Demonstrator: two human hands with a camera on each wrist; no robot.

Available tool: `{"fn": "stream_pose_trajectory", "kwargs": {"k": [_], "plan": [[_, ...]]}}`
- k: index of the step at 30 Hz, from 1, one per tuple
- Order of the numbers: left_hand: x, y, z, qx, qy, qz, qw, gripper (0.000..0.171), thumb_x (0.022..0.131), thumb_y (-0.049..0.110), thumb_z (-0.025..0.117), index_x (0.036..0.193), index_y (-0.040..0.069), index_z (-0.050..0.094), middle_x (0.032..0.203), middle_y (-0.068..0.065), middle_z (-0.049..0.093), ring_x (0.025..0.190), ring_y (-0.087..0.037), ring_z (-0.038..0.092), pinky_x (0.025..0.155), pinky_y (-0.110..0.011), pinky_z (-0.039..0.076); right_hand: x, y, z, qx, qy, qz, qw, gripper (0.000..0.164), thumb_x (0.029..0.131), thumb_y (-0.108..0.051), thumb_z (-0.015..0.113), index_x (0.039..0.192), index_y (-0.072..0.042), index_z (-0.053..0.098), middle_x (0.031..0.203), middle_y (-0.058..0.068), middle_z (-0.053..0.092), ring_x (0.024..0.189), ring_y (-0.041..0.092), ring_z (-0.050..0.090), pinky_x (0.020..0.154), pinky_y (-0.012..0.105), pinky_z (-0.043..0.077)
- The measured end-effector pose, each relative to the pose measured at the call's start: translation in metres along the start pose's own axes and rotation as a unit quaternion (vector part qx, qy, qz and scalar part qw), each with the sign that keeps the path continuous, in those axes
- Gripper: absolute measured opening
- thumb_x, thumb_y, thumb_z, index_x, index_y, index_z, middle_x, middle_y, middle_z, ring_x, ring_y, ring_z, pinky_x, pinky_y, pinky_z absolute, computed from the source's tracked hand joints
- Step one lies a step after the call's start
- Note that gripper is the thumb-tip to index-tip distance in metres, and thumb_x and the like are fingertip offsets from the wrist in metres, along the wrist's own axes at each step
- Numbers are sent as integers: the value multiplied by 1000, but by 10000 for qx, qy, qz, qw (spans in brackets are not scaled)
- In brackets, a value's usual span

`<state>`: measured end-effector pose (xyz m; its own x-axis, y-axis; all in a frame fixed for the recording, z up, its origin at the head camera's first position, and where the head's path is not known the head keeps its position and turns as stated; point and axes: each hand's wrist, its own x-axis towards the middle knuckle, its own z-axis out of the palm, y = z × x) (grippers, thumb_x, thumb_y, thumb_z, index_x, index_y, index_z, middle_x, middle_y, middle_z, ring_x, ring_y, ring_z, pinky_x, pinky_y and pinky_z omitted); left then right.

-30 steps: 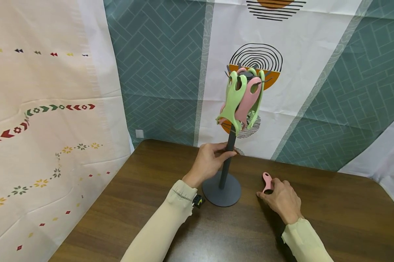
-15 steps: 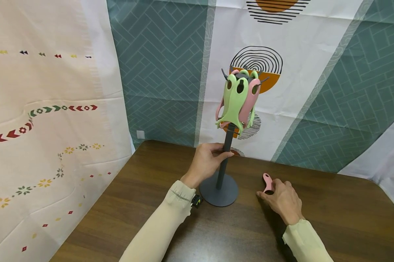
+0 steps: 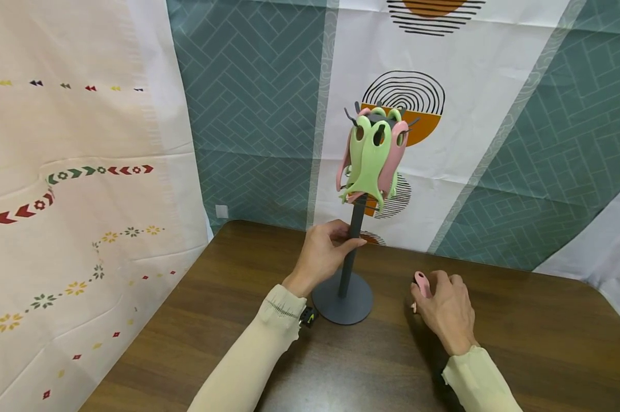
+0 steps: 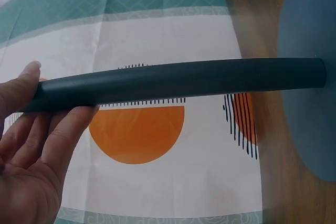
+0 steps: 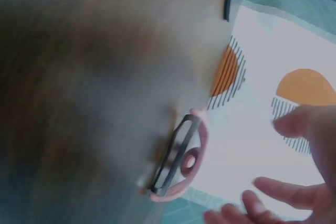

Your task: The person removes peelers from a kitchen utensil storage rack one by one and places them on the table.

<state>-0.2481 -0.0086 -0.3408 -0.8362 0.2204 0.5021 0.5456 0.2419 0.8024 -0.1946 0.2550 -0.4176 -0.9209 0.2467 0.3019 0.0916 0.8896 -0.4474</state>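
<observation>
My left hand grips the dark stem of a stand, thumb on one side and fingers on the other, as the left wrist view also shows. Several green Y-peelers and pink ones hang by their handle holes from hooks at its top. My right hand is over the table beside a loose pink Y-peeler. In the right wrist view its thumb and fingers are spread, apart from this pink peeler, whose dark-framed blade faces the camera. The hand hides part of the peeler in the head view.
The stand's round grey base rests on a brown wooden table. A patterned cloth hangs right behind the table's far edge, and a cream cloth on the left. A small white plate shows near the back left corner.
The stand's top, with the hanging peelers, has shifted left and turned a little. My right fingers have lifted, and the thumb has moved up from the loose peeler's near end.
</observation>
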Motion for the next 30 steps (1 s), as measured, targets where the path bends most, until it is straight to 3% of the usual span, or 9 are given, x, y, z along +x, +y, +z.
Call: {"fn": "stream_pose_trajectory", "kwargs": {"k": [5, 11, 25, 30], "plan": [[-1, 1, -3, 37, 17, -37, 10000, 19, 87, 19, 82, 96, 5, 74, 91, -9, 77, 80, -14, 75, 75, -22, 60, 1, -11, -3, 630, 879, -388, 9934, 42, 94, -33, 66, 122, -2, 64, 110, 20, 59, 96, 36, 55, 74, 52, 47], [-1, 2, -4, 28, -10, -103, 9999, 17, 87, 19, 83, 92, 7, 72, 88, -8, 76, 78, -13, 72, 74, -22, 60, 0, -29, -11, 1275, 1454, -853, 9774, 35, 91, -25, 71, 117, -3, 66, 106, 18, 60, 98, 33, 57, 81, 45, 42], [-1, -1, -3, 118, 18, -171, 9998, 18, 87, 22, 83, 91, 9, 71, 87, -6, 75, 77, -10, 71, 74, -22, 59, -5, -55, -23, 2033, 1549, -915, 9624, 37, 90, -19, 74, 122, -4, 63, 111, 15, 58, 100, 30, 59, 87, 36, 45], [-3, 0, -5, 199, 162, -126, 9996, 20, 86, 23, 84, 90, 10, 70, 86, -6, 75, 76, -11, 72, 73, -22, 59, -5, -66, -30, 2100, 1710, -1114, 9562, 41, 89, -19, 76, 124, -3, 61, 112, 16, 59, 100, 26, 59, 84, 24, 45]]}}
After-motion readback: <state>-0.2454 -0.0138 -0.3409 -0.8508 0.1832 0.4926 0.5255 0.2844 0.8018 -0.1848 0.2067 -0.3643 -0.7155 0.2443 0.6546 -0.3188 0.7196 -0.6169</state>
